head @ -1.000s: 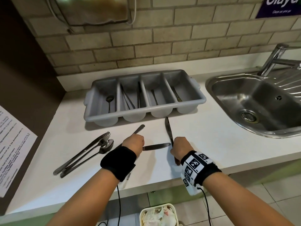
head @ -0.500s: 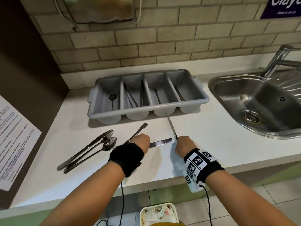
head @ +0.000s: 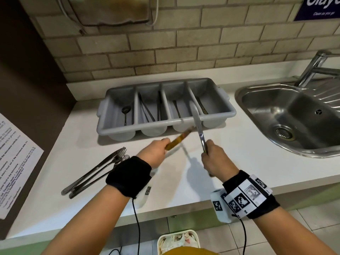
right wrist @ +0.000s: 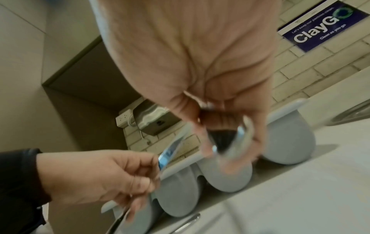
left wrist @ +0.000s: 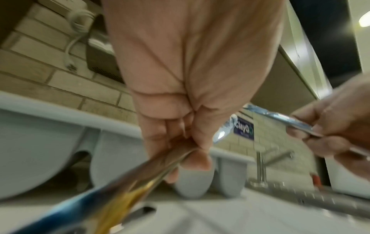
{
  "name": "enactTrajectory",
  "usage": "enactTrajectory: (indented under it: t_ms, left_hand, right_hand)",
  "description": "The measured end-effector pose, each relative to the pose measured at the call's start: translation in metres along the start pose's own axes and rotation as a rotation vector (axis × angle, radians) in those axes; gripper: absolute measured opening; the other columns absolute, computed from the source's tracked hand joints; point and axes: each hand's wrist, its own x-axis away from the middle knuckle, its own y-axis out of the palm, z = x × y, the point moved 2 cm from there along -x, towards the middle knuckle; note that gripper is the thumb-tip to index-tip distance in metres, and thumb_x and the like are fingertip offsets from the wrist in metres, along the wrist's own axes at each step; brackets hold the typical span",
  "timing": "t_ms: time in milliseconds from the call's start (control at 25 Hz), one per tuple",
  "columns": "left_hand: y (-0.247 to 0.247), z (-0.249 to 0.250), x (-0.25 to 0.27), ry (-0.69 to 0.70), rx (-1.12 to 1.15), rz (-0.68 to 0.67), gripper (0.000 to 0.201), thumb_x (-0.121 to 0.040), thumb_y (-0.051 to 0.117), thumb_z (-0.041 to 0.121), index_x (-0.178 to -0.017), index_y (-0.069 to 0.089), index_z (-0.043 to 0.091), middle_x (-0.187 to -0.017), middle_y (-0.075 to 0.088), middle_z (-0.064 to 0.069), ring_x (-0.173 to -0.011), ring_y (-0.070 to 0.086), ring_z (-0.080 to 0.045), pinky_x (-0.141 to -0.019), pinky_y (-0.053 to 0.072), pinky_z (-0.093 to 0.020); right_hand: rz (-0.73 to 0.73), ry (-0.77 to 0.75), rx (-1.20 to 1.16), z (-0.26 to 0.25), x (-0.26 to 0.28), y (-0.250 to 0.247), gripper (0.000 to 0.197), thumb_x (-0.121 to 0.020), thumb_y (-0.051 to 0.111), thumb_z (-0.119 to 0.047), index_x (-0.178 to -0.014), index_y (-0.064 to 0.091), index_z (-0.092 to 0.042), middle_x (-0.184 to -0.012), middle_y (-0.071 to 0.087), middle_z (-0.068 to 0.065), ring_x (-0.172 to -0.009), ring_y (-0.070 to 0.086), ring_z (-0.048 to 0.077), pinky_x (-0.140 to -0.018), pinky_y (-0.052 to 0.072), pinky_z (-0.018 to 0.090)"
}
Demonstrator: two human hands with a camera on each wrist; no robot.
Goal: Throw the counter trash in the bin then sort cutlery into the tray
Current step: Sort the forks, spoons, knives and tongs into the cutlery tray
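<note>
My left hand grips a table knife by its handle; the knife is blurred and points at the grey four-slot cutlery tray. My right hand grips a second knife, whose blade rises over the tray's front rim near the right-hand slots. In the left wrist view my fingers curl round the handle. The right wrist view shows the right hand's blurred knife in front of the tray. Each slot holds a few pieces.
A pile of forks and spoons lies on the white counter, left of my left wrist. One more piece lies on the counter below the hands. The steel sink is on the right. A bin with trash stands below the counter edge.
Both hands have lifted their knives off the counter and moved them forward toward the tray. The right knife's blade now reaches over the tray's front rim.
</note>
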Motion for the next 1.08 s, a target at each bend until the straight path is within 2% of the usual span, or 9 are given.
enactTrajectory:
  t_ms: [120, 200, 400, 520, 600, 720, 840, 960, 1080]
  left_hand:
    - [-0.036, 0.014, -0.001, 0.043, 0.325, 0.171, 0.015, -0.094, 0.043, 0.010, -0.102, 0.053, 0.017, -0.078, 0.058, -0.002, -0.073, 0.059, -0.018, -0.070, 0.046, -0.029]
    - [-0.053, 0.025, -0.004, 0.079, 0.521, 0.233, 0.017, -0.094, 0.045, 0.008, -0.089, 0.051, 0.023, -0.075, 0.058, 0.002, -0.071, 0.063, -0.012, -0.068, 0.052, -0.027]
    - [-0.059, 0.050, -0.023, 0.038, 0.863, 0.295, 0.027, -0.094, 0.047, 0.005, -0.077, 0.048, 0.025, -0.073, 0.053, 0.002, -0.075, 0.065, -0.012, -0.075, 0.056, -0.037]
    - [-0.048, 0.060, -0.034, -0.030, 0.919, 0.302, 0.024, -0.091, 0.053, 0.008, -0.075, 0.053, 0.024, -0.070, 0.053, 0.001, -0.072, 0.058, -0.017, -0.072, 0.055, -0.039]
    - [-0.042, 0.064, -0.040, -0.063, 0.955, 0.311, 0.023, -0.090, 0.055, 0.007, -0.074, 0.054, 0.022, -0.069, 0.054, 0.001, -0.066, 0.056, -0.016, -0.064, 0.052, -0.033]
    - [-0.034, 0.065, -0.047, -0.099, 1.033, 0.322, 0.021, -0.090, 0.055, 0.005, -0.075, 0.053, 0.019, -0.074, 0.058, -0.003, -0.066, 0.060, -0.015, -0.064, 0.052, -0.027]
    - [-0.030, 0.062, -0.055, -0.140, 1.090, 0.324, 0.018, -0.089, 0.059, 0.009, -0.077, 0.049, 0.018, -0.084, 0.060, -0.006, -0.068, 0.062, -0.013, -0.052, 0.054, -0.018]
    - [-0.035, 0.065, -0.067, -0.163, 0.946, 0.317, 0.015, -0.089, 0.059, 0.023, -0.079, 0.051, 0.018, -0.088, 0.059, -0.004, -0.071, 0.056, -0.009, -0.049, 0.048, -0.019]
    - [-0.052, 0.067, -0.077, -0.161, 0.809, 0.331, 0.014, -0.091, 0.055, 0.028, -0.081, 0.056, 0.019, -0.077, 0.057, 0.001, -0.065, 0.052, -0.010, -0.051, 0.043, -0.021]
  right_hand:
    - [0.226, -0.145, -0.176, -0.010, -0.005, -0.013, 0.013, -0.094, 0.035, -0.002, -0.086, 0.032, -0.012, -0.064, 0.043, 0.000, -0.059, 0.043, 0.023, -0.056, 0.034, 0.033]
    - [0.280, -0.185, -0.248, -0.017, -0.011, -0.014, 0.015, -0.094, 0.036, -0.001, -0.084, 0.035, -0.013, -0.062, 0.042, -0.003, -0.055, 0.042, 0.016, -0.054, 0.030, 0.029]
    - [0.094, -0.082, -0.539, -0.030, -0.032, 0.003, 0.030, -0.096, 0.034, -0.007, -0.076, 0.040, -0.029, -0.083, 0.059, 0.001, -0.067, 0.059, 0.019, -0.052, 0.050, 0.031]
    - [0.036, -0.113, -0.593, -0.037, -0.038, 0.013, 0.031, -0.097, 0.032, -0.007, -0.079, 0.043, -0.029, -0.094, 0.061, 0.009, -0.074, 0.061, 0.025, -0.059, 0.054, 0.037]
    - [0.019, -0.126, -0.638, -0.037, -0.038, 0.016, 0.031, -0.099, 0.030, -0.007, -0.080, 0.043, -0.029, -0.088, 0.059, 0.008, -0.062, 0.060, 0.022, -0.052, 0.055, 0.034]
    - [0.062, -0.136, -0.586, -0.033, -0.039, 0.015, 0.029, -0.100, 0.029, -0.013, -0.078, 0.039, -0.030, -0.073, 0.051, -0.003, -0.043, 0.050, 0.016, -0.035, 0.041, 0.021]
    - [0.111, -0.188, -0.528, -0.024, -0.048, 0.014, 0.015, -0.097, 0.035, -0.010, -0.090, 0.043, -0.020, -0.068, 0.046, -0.005, -0.049, 0.040, 0.010, -0.043, 0.034, 0.022]
    - [0.102, -0.177, -0.460, -0.018, -0.056, 0.005, 0.012, -0.095, 0.038, -0.008, -0.102, 0.047, -0.014, -0.066, 0.043, -0.007, -0.054, 0.040, 0.007, -0.049, 0.032, 0.019]
    - [0.136, -0.154, -0.424, -0.020, -0.070, -0.019, 0.014, -0.095, 0.040, -0.009, -0.089, 0.047, -0.020, -0.061, 0.042, -0.010, -0.052, 0.039, 0.004, -0.041, 0.032, 0.008]
